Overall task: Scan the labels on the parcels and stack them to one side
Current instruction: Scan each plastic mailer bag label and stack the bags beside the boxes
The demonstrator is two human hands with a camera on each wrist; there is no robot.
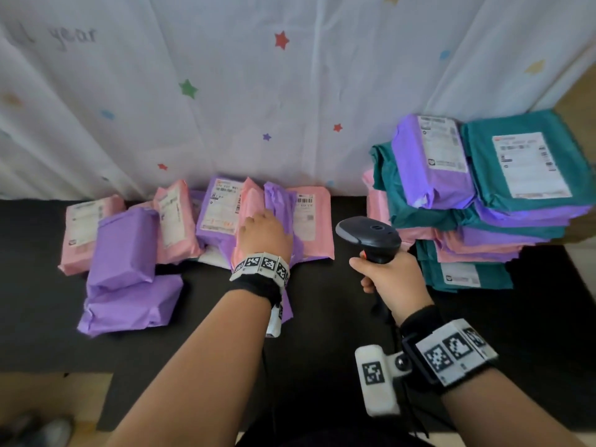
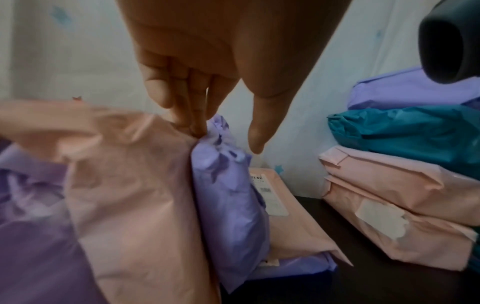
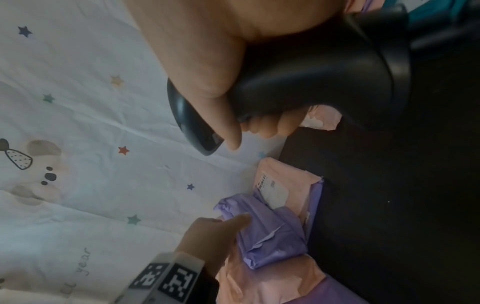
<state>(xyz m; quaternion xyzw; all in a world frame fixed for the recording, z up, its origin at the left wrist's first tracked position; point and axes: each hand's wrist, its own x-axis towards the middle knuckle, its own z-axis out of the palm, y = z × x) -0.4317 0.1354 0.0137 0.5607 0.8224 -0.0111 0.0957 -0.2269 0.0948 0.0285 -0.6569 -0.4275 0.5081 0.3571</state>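
Note:
My left hand (image 1: 263, 227) reaches into the loose pile at the back of the table. Its fingers (image 2: 197, 123) are wedged between an upright pink parcel (image 1: 251, 201) and a purple parcel (image 1: 279, 204) standing on edge. The thumb lies on that purple parcel (image 3: 272, 236), so the hand pinches it. Behind them a flat pink parcel (image 1: 311, 221) shows its label. My right hand (image 1: 387, 279) grips a black barcode scanner (image 1: 371, 235) by the handle, held above the table and pointing left. The stack of parcels (image 1: 467, 221) rises at the right.
More pink and purple parcels (image 1: 125, 246) lie loose on the left of the black table (image 1: 322, 317). A white curtain with stars (image 1: 258, 91) hangs right behind the piles. The stack's top holds a purple (image 1: 432, 162) and a teal parcel (image 1: 529, 162), labels up.

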